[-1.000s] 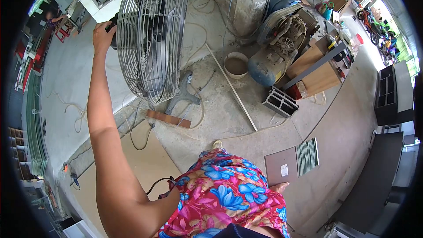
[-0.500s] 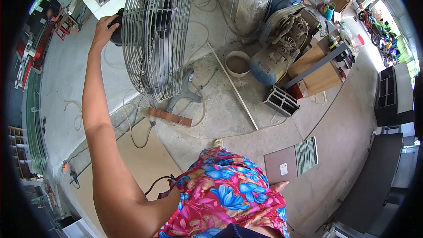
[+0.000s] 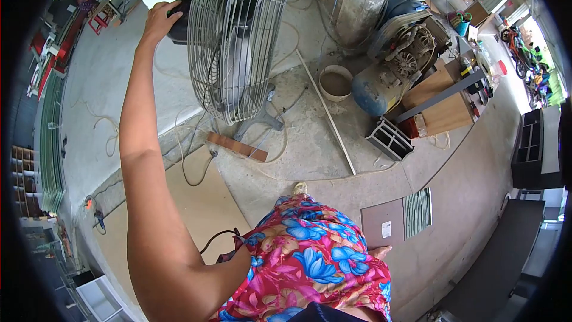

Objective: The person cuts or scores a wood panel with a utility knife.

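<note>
My left hand (image 3: 159,19) reaches out at the upper left, its fingers on the black motor housing (image 3: 180,21) at the back of a large standing fan. The fan's wire cage (image 3: 238,53) is turned side-on, with its grey foot (image 3: 260,120) on the concrete floor. Most of the fan's pole is hidden behind the cage. At the right side of my flowered clothing, a small patch of skin (image 3: 380,252) shows low down; whether it belongs to my right hand or a foot cannot be made out.
A brown block (image 3: 237,146) and loose cords lie below the fan. To its right are a white strip (image 3: 326,113), a bucket (image 3: 335,83), a compressor (image 3: 381,86) and a dark crate (image 3: 390,139). Flat panels (image 3: 396,220) lie near my feet, beside a beige board (image 3: 173,209).
The view has shifted, so the fan and floor objects sit farther right and slightly higher. My left hand stays on the fan's motor housing.
</note>
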{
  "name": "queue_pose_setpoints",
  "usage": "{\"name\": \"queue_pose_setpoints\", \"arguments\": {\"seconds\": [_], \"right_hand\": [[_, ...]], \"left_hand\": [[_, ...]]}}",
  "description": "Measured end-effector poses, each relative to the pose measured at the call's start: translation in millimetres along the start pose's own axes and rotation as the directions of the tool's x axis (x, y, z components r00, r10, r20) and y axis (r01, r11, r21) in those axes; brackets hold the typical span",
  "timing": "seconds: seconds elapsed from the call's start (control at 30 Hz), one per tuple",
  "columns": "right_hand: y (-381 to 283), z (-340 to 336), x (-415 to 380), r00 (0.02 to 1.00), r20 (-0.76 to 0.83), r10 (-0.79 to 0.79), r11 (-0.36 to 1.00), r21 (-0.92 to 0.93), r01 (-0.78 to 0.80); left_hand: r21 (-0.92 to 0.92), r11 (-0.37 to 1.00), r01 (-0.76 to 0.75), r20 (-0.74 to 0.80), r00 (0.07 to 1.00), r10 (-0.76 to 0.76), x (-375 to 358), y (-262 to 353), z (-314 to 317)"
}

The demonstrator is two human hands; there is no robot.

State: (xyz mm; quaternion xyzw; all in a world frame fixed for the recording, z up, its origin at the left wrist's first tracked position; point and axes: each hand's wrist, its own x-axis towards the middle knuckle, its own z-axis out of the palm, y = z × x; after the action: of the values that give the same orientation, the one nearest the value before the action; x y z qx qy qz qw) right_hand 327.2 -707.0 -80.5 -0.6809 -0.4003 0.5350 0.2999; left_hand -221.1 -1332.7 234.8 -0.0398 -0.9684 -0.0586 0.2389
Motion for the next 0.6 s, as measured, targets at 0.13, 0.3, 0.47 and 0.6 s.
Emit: {"name": "queue_pose_setpoints", "arguments": {"seconds": [0.13,0.3,0.47,0.6], "right_hand": [[-7,7,-6,1.000,-0.016,0.014,1.000,0.019,-0.014],[-7,2,2,1.000,-0.007,0.002,0.999,-0.054,-0.002],[-8,3,8,1.000,0.020,-0.003,0.995,-0.102,0.005],[-7,5,12,1.000,0.027,-0.007,0.992,-0.128,0.011]], "left_hand": [[0.027,0.999,-0.045,-0.045,0.998,0.046,-2,-1,1],[0.096,0.994,-0.046,-0.113,0.992,0.056,-6,-3,4],[0.167,0.986,0.027,-0.121,0.993,-0.007,-8,4,3],[0.282,0.944,0.173,-0.164,0.978,-0.130,-13,30,-3]]}}
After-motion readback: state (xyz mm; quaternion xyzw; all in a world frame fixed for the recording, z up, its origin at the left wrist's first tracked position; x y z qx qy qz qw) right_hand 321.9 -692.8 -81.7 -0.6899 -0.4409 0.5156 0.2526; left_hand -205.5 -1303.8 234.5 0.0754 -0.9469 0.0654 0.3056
